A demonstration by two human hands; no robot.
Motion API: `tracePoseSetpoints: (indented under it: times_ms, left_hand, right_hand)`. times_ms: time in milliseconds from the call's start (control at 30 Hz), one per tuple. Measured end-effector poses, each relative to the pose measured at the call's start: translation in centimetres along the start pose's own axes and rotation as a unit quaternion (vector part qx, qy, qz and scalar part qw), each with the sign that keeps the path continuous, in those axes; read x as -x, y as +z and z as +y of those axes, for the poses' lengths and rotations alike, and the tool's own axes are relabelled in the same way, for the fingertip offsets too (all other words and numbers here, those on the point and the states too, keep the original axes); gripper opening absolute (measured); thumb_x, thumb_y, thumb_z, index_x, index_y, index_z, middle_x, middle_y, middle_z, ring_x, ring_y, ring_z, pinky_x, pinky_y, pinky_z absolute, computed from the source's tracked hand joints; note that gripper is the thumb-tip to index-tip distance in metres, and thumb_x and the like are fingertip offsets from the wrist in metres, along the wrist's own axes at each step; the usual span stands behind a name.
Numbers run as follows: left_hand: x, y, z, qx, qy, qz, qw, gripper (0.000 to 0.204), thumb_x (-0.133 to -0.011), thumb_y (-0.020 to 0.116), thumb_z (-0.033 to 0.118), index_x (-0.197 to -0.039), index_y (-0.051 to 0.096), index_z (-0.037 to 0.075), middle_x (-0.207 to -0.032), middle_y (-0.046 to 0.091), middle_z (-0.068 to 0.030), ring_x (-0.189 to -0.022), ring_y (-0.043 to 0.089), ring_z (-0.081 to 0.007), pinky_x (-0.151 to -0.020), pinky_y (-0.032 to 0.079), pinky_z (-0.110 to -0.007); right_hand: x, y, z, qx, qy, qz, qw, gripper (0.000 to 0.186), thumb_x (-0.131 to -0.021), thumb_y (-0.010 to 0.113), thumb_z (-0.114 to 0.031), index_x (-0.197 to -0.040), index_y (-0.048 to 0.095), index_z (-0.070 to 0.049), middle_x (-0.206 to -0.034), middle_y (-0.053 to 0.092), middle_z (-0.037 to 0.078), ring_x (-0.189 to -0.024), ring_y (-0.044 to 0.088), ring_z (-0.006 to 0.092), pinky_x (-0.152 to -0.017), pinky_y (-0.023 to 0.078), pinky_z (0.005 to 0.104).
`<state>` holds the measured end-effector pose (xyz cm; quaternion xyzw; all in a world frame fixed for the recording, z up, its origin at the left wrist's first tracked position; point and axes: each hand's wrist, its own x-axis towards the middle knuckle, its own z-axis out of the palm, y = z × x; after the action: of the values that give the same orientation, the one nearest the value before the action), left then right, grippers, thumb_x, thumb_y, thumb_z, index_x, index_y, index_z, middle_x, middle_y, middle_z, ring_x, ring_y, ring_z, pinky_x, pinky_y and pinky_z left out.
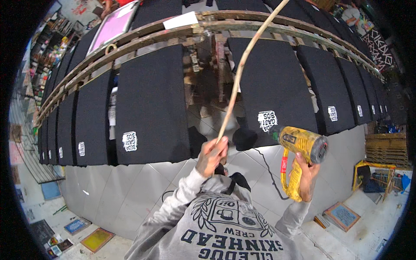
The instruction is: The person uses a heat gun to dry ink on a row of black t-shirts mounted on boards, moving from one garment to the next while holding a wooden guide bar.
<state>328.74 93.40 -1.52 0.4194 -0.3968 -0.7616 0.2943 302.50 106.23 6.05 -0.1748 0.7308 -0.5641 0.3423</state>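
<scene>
My left hand [210, 157] is closed around the lower end of a long, thin, pale wooden stick [237, 78], which slants up and to the right across the racks. A yellow heat gun [299, 141] is in my right hand [308, 175], fingers wrapped about its grip. Its nozzle points left, close to the white print [267, 120] at the near edge of a black fabric panel [271, 73]. Whether the nozzle touches the cloth I cannot tell. Left of the gap lies another black panel [151, 95] bearing a similar white print [129, 141].
Several more black panels with white prints line the rack on both sides. Wooden rails [236, 17] run behind them, with a pink framed screen [113, 26] at the far left. A dark cord [273, 180] trails over the tiled floor [108, 186]. Framed screens [342, 216] lie low at the right.
</scene>
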Motion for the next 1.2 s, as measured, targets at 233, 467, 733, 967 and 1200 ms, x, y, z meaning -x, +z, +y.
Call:
tracePoseSetpoints:
  times_ms: [233, 467, 733, 967, 1200]
  left_hand:
    - [12.0, -11.9, 1.8, 0.195, 0.098, 0.084, 0.972, 0.041, -0.108, 0.049, 0.037, -0.073, 0.043, 0.016, -0.055, 0.031, 0.0072, -0.045, 0.023, -0.0027, -0.041, 0.02, -0.021]
    - [21.1, -28.3, 9.6, 0.21, 0.135, 0.129, 0.96, 0.038, -0.109, 0.046, 0.039, -0.078, 0.045, 0.017, -0.051, 0.03, 0.0071, -0.044, 0.027, -0.0036, -0.039, 0.023, -0.022]
    - [22.7, -45.9, 15.8, 0.194, 0.155, 0.137, 0.959, 0.038, -0.111, 0.041, 0.037, -0.079, 0.044, 0.015, -0.053, 0.031, 0.008, -0.044, 0.025, -0.0028, -0.037, 0.022, -0.022]
    - [14.3, -55.8, 17.2, 0.211, 0.096, 0.039, 0.972, 0.035, -0.11, 0.045, 0.039, -0.082, 0.048, 0.016, -0.057, 0.035, 0.0103, -0.048, 0.028, -0.0016, -0.041, 0.026, -0.02]
    - [7.6, -58.3, 17.1, 0.048, 0.075, 0.119, 0.989, 0.046, -0.1, 0.059, 0.054, -0.077, 0.052, 0.016, -0.059, 0.04, 0.01, -0.049, 0.034, -0.0008, -0.045, 0.025, -0.021]
  right_hand:
    - [7.7, -0.1, 1.8, -0.079, -0.026, -0.045, 0.996, 0.067, -0.083, 0.077, -0.004, -0.142, 0.046, -0.002, -0.115, 0.064, 0.012, -0.084, 0.063, 0.0162, -0.068, 0.054, 0.0316]
    - [15.7, 8.8, -3.6, -0.106, 0.009, -0.222, 0.969, 0.092, -0.077, 0.079, 0.0, -0.154, 0.03, -0.003, -0.142, 0.052, 0.018, -0.136, 0.049, 0.0298, -0.113, 0.04, 0.0447]
    - [21.0, 32.4, -3.1, -0.067, -0.049, -0.388, 0.918, 0.09, -0.078, 0.082, 0.0, -0.152, 0.031, -0.003, -0.138, 0.054, 0.017, -0.119, 0.061, 0.0248, -0.093, 0.056, 0.037]
    - [23.1, 48.2, 0.4, 0.131, -0.067, -0.345, 0.927, 0.074, -0.081, 0.082, -0.007, -0.143, 0.042, 0.003, -0.129, 0.061, 0.015, -0.116, 0.061, 0.0212, -0.096, 0.051, 0.0342]
    - [26.4, 55.1, 1.8, 0.198, -0.04, -0.293, 0.935, 0.057, -0.084, 0.081, -0.01, -0.133, 0.053, 0.004, -0.117, 0.069, 0.013, -0.107, 0.067, 0.0213, -0.095, 0.052, 0.0352]
